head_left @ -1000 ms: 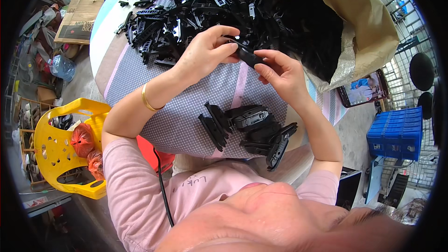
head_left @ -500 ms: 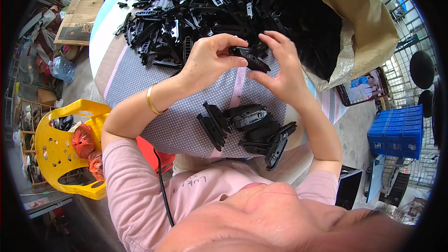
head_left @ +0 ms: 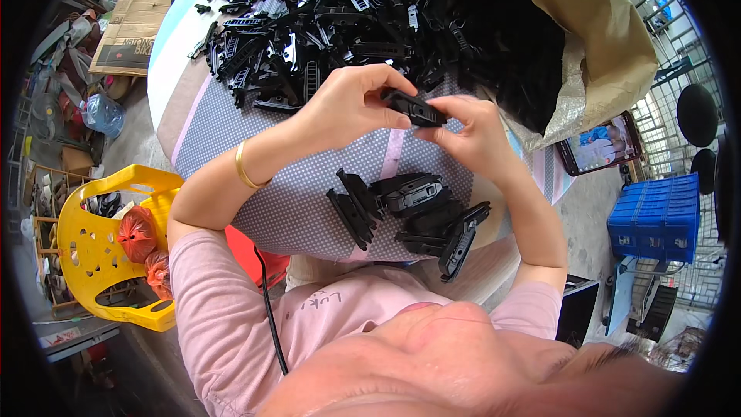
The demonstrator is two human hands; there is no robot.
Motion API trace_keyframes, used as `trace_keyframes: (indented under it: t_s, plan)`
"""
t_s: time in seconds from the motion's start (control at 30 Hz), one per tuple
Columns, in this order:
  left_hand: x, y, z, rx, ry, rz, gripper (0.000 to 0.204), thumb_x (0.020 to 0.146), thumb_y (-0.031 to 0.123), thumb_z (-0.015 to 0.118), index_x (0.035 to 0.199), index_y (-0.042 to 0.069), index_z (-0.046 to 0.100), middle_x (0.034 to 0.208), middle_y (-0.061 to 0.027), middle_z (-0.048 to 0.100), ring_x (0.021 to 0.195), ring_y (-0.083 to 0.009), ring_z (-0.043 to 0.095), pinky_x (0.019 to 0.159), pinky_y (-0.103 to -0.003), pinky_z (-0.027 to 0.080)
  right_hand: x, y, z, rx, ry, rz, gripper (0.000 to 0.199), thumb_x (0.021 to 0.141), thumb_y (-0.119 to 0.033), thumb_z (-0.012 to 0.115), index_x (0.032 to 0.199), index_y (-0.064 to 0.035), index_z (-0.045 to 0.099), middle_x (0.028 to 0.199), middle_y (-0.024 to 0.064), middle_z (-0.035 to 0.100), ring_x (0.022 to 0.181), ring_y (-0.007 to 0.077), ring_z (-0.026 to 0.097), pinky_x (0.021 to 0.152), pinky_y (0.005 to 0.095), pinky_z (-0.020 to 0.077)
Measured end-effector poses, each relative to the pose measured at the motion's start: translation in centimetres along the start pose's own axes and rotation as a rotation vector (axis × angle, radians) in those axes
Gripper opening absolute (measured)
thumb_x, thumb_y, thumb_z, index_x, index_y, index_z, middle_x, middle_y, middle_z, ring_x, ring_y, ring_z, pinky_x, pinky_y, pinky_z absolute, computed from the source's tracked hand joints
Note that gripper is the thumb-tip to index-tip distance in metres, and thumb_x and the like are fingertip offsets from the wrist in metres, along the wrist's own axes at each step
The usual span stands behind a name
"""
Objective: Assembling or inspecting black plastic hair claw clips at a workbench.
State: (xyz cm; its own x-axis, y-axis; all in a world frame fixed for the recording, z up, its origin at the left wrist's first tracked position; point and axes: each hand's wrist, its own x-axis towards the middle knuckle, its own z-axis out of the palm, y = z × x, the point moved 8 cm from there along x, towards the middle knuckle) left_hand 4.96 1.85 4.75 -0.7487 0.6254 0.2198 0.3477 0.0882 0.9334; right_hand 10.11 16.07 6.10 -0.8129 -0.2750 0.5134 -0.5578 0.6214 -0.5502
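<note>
Between my two hands, above the dotted tablecloth, is a black plastic part, long and narrow. My left hand pinches its left end between thumb and fingers. At its right end, the thumb and fingers of my right hand are closed on it too. Beyond my hands lies a big heap of similar black plastic parts. Nearer to me, a small group of black parts rests on the cloth, some side by side and some leaning on each other.
An open brown paper sack with dark contents stands at the far right, a phone with a lit screen beside it. Blue crates are on the right. A yellow chair holding red bags stands left. A dark cord hangs near my left arm.
My right hand, which was spread apart around the part, has come down and closed on its right end. The part has turned flatter; my left hand still holds it.
</note>
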Motion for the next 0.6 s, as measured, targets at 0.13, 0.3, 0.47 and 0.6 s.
trace_keyframes:
  t_s: [0.13, 0.3, 0.47, 0.6]
  plan:
    - [-0.8, -1.6, 2.9, 0.105, -0.403, -0.131, 0.036, 0.071, 0.017, 0.075, 0.100, -0.001, 0.064, 0.087, -0.0088, 0.066, 0.081, -0.0169, 0.063, 0.077, -0.029, 0.050, 0.3, 2.9, 1.3, 0.254, -0.340, 0.282, 0.024, 0.077, -0.009, 0.069, 0.100, 0.0001, 0.066, 0.089, 0.0118, 0.068, 0.082, 0.0176, 0.064, 0.072, 0.0273, 0.0498]
    - [-0.2, -2.0, 3.2, 0.161, -0.473, -0.138, 0.023, 0.079, 0.021, 0.070, 0.091, 0.002, 0.068, 0.085, -0.0102, 0.068, 0.082, -0.0191, 0.064, 0.074, -0.031, 0.051, 1.6, 2.9, -0.7, -0.410, 0.074, -0.142, 0.027, 0.078, -0.003, 0.063, 0.105, -0.0036, 0.064, 0.101, 0.0089, 0.063, 0.089, 0.0234, 0.060, 0.076, 0.0307, 0.0497]
    - [1.9, -0.3, -0.2, 0.765, 0.078, 0.268, 0.022, 0.079, 0.007, 0.065, 0.100, 0.007, 0.065, 0.096, -0.0097, 0.056, 0.086, -0.0259, 0.059, 0.075, -0.034, 0.050, 1.8, 3.0, 1.7, -0.542, -0.040, -0.076, 0.029, 0.072, -0.005, 0.066, 0.101, -0.0047, 0.064, 0.096, 0.0075, 0.059, 0.092, 0.0251, 0.057, 0.077, 0.0338, 0.0493]
    - [2.7, -0.3, 0.3, 0.771, 0.118, 0.316, 0.025, 0.077, 0.003, 0.064, 0.101, 0.006, 0.061, 0.098, -0.0094, 0.052, 0.092, -0.0260, 0.056, 0.078, -0.035, 0.049, 1.5, 3.4, 1.1, -0.539, -0.074, 0.005, 0.023, 0.069, -0.008, 0.070, 0.092, -0.0047, 0.064, 0.091, 0.0059, 0.057, 0.091, 0.0238, 0.057, 0.074, 0.0340, 0.0493]
